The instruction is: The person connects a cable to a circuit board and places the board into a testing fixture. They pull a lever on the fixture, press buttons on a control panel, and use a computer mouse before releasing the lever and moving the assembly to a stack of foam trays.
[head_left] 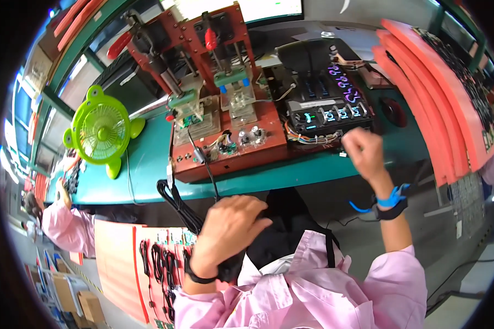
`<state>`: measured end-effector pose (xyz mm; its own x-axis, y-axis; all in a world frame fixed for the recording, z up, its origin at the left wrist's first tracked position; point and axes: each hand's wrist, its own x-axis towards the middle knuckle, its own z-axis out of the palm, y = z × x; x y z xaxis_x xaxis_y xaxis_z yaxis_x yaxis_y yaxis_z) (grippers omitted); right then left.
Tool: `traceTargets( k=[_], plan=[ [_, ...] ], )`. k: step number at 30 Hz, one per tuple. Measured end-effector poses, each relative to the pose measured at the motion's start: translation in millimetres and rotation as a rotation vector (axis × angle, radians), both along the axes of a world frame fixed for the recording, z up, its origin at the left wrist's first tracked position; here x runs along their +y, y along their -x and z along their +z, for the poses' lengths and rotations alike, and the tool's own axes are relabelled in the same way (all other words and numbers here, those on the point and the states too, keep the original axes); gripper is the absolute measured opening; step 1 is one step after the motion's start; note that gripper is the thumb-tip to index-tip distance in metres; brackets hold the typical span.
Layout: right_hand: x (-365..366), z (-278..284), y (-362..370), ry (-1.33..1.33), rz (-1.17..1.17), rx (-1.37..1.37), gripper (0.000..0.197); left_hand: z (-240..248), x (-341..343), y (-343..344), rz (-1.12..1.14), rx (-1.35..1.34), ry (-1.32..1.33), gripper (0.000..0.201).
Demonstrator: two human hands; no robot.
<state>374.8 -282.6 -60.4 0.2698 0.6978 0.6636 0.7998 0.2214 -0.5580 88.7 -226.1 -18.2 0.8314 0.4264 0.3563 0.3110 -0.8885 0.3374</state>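
My left hand (233, 222) is over my lap in front of the table edge, thumb apart from the fingers, with nothing visible in it. Beside it hangs a black coiled cable (179, 205); another thin black cable (207, 170) runs down to it from the red test fixture (230, 164). The fixture carries two lever presses with red handles, and a green circuit board (187, 120) sits under the left one. My right hand (363, 151) is raised with curled fingers at the front right corner of a black test box (329, 115) with lit displays. Whatever those fingers may hold is hidden.
A green frog-shaped fan (100, 131) stands on the left of the green table (148, 186). Red foam sheets (428, 104) stack at the right, near a black mouse (393, 112). Lower left, a foam tray (121, 263) bears cabled boards. Another person's pink sleeve (68, 227) shows far left.
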Motion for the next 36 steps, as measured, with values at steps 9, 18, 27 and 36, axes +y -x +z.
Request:
traceTargets(
  k=[9, 18, 27, 36],
  plan=[
    [20.4, -48.3, 40.1, 0.055, 0.146, 0.186, 0.019, 40.6, 74.9, -27.7, 0.177, 0.238, -0.467, 0.024],
    [20.4, -43.3, 29.2, 0.109, 0.138, 0.35, 0.019, 42.4, 72.0, -44.3, 0.224, 0.507, -0.587, 0.056],
    [22.0, -43.3, 32.0, 0.144, 0.147, 0.383, 0.021, 43.2, 88.4, -25.8, 0.198, 0.502, -0.613, 0.06],
    [19.3, -43.5, 37.1, 0.122, 0.104, 0.361, 0.02, 31.8, 81.0, -50.8, 0.052, 0.352, -0.503, 0.047]
  ],
)
